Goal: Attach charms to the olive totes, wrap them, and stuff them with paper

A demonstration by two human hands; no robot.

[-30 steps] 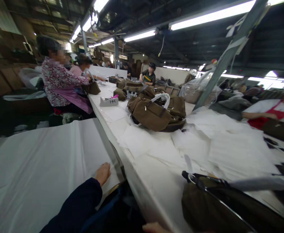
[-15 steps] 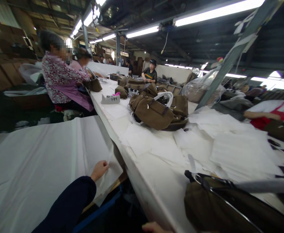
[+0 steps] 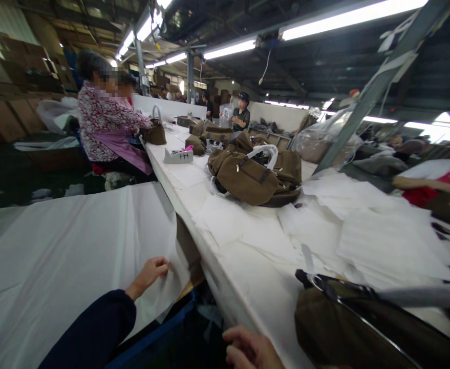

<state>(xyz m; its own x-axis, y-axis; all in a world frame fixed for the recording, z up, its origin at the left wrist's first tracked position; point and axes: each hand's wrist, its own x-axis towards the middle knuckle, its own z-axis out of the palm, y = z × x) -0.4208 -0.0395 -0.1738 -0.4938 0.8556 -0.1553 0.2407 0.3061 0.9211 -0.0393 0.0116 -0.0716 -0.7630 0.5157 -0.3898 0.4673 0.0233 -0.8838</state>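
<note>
My left hand [image 3: 150, 275] is over the right part of a large white sheet [image 3: 94, 241], its fingers closed in a pinch on the sheet near its edge. Below the table's near edge, at the bottom centre, my right hand [image 3: 251, 348] shows with fingers curled and somewhat apart, nothing seen in them. To its right, a brown bag [image 3: 324, 323] with a metal rim lies on the white table [image 3: 243, 271]. Thin white sheets [image 3: 386, 236] are spread over the table beyond it.
More brown bags [image 3: 248, 177] are heaped mid-table, near a tape dispenser [image 3: 178, 156]. A blue container edge [image 3: 159, 333] is under the white sheet. A person in a floral top [image 3: 105, 118] stands at the left. A slanted metal post [image 3: 366, 92] rises at the right.
My left hand has shifted slightly left, and the sheet's right corner has moved. My right hand has come further into view. The floral-topped person's bag now stands with its handle up.
</note>
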